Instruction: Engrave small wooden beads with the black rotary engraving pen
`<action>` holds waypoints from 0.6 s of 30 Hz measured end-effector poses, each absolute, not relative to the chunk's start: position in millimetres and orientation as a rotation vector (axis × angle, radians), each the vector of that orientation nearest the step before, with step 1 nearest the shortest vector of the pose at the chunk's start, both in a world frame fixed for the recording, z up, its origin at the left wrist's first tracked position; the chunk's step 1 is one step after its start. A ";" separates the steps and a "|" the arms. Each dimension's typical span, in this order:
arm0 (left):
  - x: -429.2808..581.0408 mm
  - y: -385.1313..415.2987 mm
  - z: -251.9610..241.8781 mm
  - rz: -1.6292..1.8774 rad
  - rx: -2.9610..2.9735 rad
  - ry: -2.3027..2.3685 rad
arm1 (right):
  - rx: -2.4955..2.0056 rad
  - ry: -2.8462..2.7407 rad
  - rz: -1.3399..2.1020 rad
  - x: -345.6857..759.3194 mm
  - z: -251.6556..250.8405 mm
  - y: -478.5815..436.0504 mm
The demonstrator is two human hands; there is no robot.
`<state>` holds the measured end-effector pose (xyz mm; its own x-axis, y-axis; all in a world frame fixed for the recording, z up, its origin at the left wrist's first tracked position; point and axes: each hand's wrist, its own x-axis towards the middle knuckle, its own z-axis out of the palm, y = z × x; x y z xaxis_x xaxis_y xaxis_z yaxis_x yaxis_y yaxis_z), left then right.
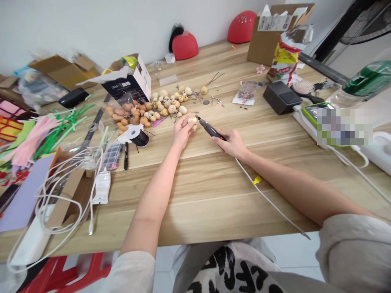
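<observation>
My left hand (pixel 182 131) is closed, its fingertips pinching a small pale nut-like piece (pixel 193 121). My right hand (pixel 231 143) wraps around a black rotary tool (pixel 210 129) with a small red light on its body. The tool's tip points at the pale piece, close beside it; whether they touch I cannot tell. A white cable (pixel 259 187) trails from the right hand toward the table's front edge. Beyond my left hand lies a heap of pale nut-like pieces (pixel 166 105), with a bag of brown ones (pixel 126 112) beside it.
Left of my arm are a spool of black cord (pixel 139 136), a black marker (pixel 126 156), a white tube (pixel 102 186) and coiled white cables (pixel 71 199). A small bag of beads (pixel 246 91), a black box (pixel 281 97) and a green-cased phone (pixel 324 122) lie to the right.
</observation>
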<state>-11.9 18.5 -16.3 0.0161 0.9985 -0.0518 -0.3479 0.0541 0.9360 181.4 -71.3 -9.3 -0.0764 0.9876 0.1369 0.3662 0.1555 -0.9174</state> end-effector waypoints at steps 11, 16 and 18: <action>-11.4 17.9 -16.3 1.289 0.923 0.989 | -1.314 -1.612 0.921 181.7 -8.7 -72.2; -10.4 15.5 -12.0 1.283 0.899 0.982 | -1.314 -1.613 0.909 181.7 -7.7 -72.4; -10.3 15.0 -10.7 1.283 0.898 0.976 | -1.317 -1.613 0.904 181.7 -8.1 -72.3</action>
<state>-10.3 15.0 -10.7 0.0297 0.9964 -0.0794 -0.3419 0.0847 0.9359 181.7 -72.3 -8.1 -0.0905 0.9823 0.1637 0.3727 0.1858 -0.9091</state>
